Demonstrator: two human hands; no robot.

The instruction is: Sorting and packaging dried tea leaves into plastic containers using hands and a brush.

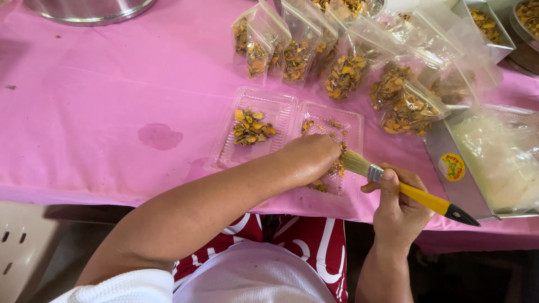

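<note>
A yellow-handled paintbrush with pale bristles (393,185) sits in the right hand (400,209), whose grip is pinched around the metal ferrule and handle, bristles aimed at the right half of a clear hinged plastic tray (281,109) at frame centre. The left hand (311,157) rests curled over that half among dried orange-yellow flakes (251,127); I cannot tell whether its grip pinches any. Many clear filled bags (345,73) stand along the upper right while the tray still holds loose flakes, all on a pink-clothed counter (101,101) with a damp stain, a steel pot rim (90,11) at upper left and a metal box of clear bags (494,163) at right.
</note>
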